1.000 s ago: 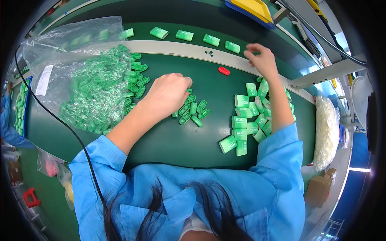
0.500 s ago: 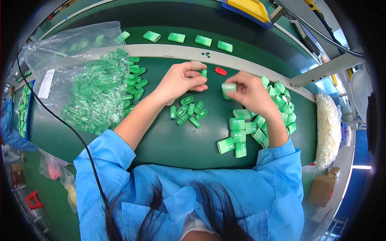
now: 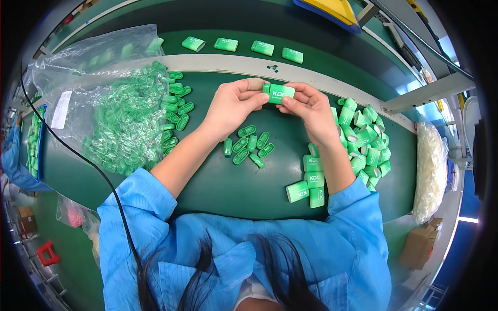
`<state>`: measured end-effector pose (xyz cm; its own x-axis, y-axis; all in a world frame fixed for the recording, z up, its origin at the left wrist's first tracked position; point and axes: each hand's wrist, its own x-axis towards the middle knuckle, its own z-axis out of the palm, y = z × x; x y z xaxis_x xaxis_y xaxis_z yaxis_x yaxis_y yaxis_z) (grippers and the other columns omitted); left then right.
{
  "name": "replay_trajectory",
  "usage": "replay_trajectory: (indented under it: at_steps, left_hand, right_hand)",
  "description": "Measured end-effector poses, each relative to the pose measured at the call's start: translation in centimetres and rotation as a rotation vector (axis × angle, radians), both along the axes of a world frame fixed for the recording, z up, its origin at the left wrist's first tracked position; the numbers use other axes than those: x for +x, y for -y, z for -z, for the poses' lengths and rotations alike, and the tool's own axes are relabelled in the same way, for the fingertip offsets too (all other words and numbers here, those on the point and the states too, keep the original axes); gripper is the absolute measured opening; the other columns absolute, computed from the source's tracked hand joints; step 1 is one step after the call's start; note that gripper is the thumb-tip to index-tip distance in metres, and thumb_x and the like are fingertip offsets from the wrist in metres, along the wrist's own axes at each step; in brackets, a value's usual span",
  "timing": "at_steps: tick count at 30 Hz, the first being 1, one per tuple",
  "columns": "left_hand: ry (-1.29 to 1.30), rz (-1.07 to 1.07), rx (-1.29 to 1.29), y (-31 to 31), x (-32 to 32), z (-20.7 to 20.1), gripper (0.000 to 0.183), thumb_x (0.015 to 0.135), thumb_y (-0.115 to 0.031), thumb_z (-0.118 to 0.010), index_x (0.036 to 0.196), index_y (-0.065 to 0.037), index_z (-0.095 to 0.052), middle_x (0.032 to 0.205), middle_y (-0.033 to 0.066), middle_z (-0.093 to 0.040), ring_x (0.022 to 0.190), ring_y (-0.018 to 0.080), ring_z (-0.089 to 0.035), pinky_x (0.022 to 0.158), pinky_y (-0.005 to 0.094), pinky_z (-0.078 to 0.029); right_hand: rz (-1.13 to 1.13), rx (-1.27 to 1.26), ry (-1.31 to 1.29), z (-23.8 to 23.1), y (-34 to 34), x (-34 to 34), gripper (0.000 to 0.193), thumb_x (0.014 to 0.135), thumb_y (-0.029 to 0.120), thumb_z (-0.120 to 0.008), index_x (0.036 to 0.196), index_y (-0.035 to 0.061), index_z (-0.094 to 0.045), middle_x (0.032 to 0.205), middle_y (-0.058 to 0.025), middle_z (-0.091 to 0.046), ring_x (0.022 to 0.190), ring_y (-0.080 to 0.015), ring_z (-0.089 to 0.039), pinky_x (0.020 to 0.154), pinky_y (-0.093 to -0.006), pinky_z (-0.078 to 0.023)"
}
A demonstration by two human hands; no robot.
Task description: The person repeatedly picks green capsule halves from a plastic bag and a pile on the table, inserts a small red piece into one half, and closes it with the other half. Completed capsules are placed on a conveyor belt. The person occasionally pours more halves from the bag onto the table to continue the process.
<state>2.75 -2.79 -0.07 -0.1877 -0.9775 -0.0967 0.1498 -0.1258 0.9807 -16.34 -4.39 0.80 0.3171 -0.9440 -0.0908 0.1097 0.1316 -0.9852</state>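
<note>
My left hand [image 3: 232, 104] is closed, pinching a small green oval end cap [image 3: 266, 88] between thumb and fingers; a bandage wraps one finger. My right hand [image 3: 314, 110] grips a flat green plastic casing [image 3: 281, 93] with white print. Cap and casing meet end to end in front of me; whether the cap sits inside cannot be made out. Below my left hand lie several loose green end caps [image 3: 252, 142] on the dark green table [image 3: 236, 189]. Beside my right forearm, green casings [image 3: 365, 140] form a pile, with some [image 3: 314, 179] near the wrist.
At the left lies a clear plastic bag [image 3: 122, 122] of green caps, some spilling out. Behind a pale rail [image 3: 218, 62], several green casings [image 3: 263, 48] stand in a row. A bag of whitish pieces [image 3: 430, 173] is at the right edge. A black cable [image 3: 98, 173] hangs at left.
My right hand has brought the casing left and up to the cap in my left hand. The red oval piece on the table is no longer visible. The whole view has shifted slightly.
</note>
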Motion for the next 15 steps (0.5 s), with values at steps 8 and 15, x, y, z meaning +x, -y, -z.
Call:
replay_trajectory:
  at_steps: [8,15]
  left_hand:
    - [0.199,-0.039,-0.189,-0.3,0.0,-0.3,0.031,0.083,-0.006,-0.063,0.113,0.003,-0.060,0.099,0.0111,-0.067,0.089,0.0139,-0.064,0.079,0.0257,-0.051]
    - [0.496,-0.138,-0.437,-1.4,-0.9,-0.4,0.032,0.083,-0.004,-0.061,0.113,0.006,-0.057,0.086,0.0166,-0.066,0.072,0.0172,-0.066,0.062,0.0301,-0.051]
  right_hand:
    - [0.016,-0.103,-0.051,-0.2,-0.2,-0.2,0.029,0.081,-0.001,-0.063,0.109,-0.0045,-0.055,0.096,-0.0124,-0.065,0.083,-0.0155,-0.064,0.077,-0.0258,-0.052]
    - [0.076,-0.210,-0.183,-0.2,-0.8,0.0,0.030,0.078,-0.004,-0.065,0.107,-0.0047,-0.058,0.098,-0.0135,-0.065,0.087,-0.0158,-0.064,0.081,-0.0261,-0.052]
